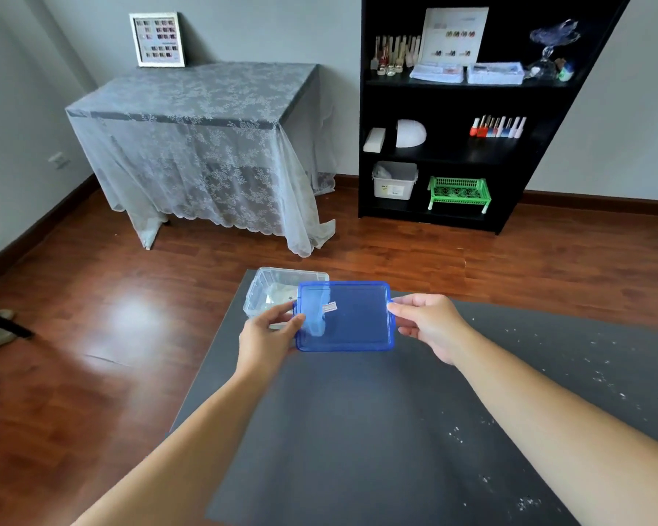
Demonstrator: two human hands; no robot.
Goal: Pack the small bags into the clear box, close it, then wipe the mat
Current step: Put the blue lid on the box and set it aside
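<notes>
The clear box (272, 294) sits open at the far left corner of the dark mat (358, 430), with pale small bags (280, 294) visible through its wall (how many cannot be told). Just in front of it and a little to the right, the blue lid (344, 316) is held flat in the air above the mat, its left part overlapping the box's near right corner; a small white sticker shows on its top.

The left hand (268, 336) grips the lid's left edge, thumb on top and fingers curled underneath, closed firmly on the plastic. The right hand (428, 326) pinches the right edge the same way, thumb tip pressed on the rim and the other fingers folded below.

White specks are scattered over the right side of the mat. Beyond it lies a reddish wooden floor (111, 317), a table under a lace cloth (206, 146), and a black shelf (453, 119) with bottles, a green basket (458, 191) and a white bin (395, 181).
</notes>
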